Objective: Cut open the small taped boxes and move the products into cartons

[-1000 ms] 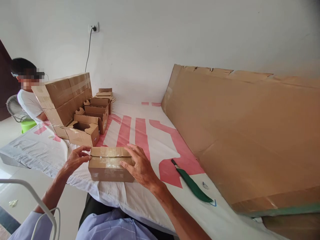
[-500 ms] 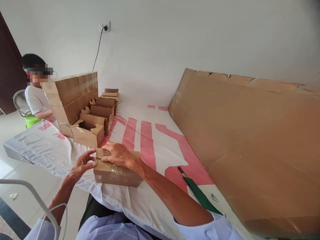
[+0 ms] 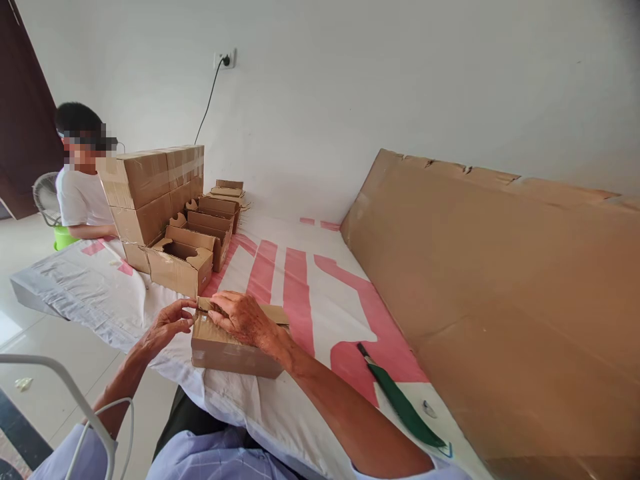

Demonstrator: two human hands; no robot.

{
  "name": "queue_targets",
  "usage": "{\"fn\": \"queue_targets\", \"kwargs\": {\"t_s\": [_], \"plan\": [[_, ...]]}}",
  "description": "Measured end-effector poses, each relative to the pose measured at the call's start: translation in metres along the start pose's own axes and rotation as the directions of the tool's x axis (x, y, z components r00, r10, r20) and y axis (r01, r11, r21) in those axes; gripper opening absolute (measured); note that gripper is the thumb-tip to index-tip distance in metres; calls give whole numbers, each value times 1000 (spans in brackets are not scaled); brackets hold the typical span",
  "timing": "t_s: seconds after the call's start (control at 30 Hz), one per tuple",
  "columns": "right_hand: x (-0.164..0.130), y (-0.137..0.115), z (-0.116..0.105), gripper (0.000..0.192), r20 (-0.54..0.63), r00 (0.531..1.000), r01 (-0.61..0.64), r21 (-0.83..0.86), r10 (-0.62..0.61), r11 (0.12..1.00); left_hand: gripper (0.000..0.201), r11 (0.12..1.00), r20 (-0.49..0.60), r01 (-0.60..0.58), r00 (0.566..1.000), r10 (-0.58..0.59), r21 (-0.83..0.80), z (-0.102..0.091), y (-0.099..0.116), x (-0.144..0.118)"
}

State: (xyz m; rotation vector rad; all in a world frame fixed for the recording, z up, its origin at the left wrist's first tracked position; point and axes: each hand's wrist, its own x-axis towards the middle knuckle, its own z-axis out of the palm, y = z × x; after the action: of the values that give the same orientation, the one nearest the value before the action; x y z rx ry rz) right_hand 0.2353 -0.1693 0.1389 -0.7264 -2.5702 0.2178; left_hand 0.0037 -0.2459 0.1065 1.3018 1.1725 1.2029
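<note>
The small cardboard box (image 3: 230, 347) sits near the front edge of the worktop (image 3: 300, 280), on its white cover with pink stripes. My right hand (image 3: 243, 319) lies flat across the box's taped top, fingers pressing down at the left corner. My left hand (image 3: 167, 325) pinches that same left end between thumb and fingers. Just behind stand open cartons (image 3: 183, 263) and a stack of sealed cartons (image 3: 150, 190). To the right lies a green-handled knife (image 3: 403, 407), beside a large cardboard sheet (image 3: 500, 287). Another person (image 3: 80, 187) sits at the far left.
</note>
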Motion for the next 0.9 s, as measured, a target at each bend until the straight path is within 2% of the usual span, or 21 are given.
{"fn": "queue_targets", "kwargs": {"t_s": [0.1, 0.23, 0.47, 0.6, 0.73, 0.9], "plan": [[0, 0, 1, 14, -3, 1000, -3, -14, 3, 1000, 32, 997, -18, -13, 1000, 14, 73, -1, 3, 6], [1, 1, 3, 17, 2, 1000, 2, -31, -2, 1000, 29, 967, -19, -52, 998, 59, 248, 0, 14, 12], [1, 1, 4, 15, -11, 1000, -1, -6, 1, 1000, 27, 892, 71, -126, 992, 106, 434, 10, 41, 20], [-1, 1, 2, 11, -21, 1000, 1, 39, 0, 999, 25, 886, 137, -110, 989, 53, 451, 10, 45, 26], [-1, 2, 5, 9, -43, 999, 6, 60, -4, 998, 16, 913, 195, -127, 979, 54, 387, 5, 43, 28], [0, 6, 9, 8, -74, 997, 15, 63, -11, 998, 24, 923, 159, -115, 985, 60, 366, 3, 34, 24]]}}
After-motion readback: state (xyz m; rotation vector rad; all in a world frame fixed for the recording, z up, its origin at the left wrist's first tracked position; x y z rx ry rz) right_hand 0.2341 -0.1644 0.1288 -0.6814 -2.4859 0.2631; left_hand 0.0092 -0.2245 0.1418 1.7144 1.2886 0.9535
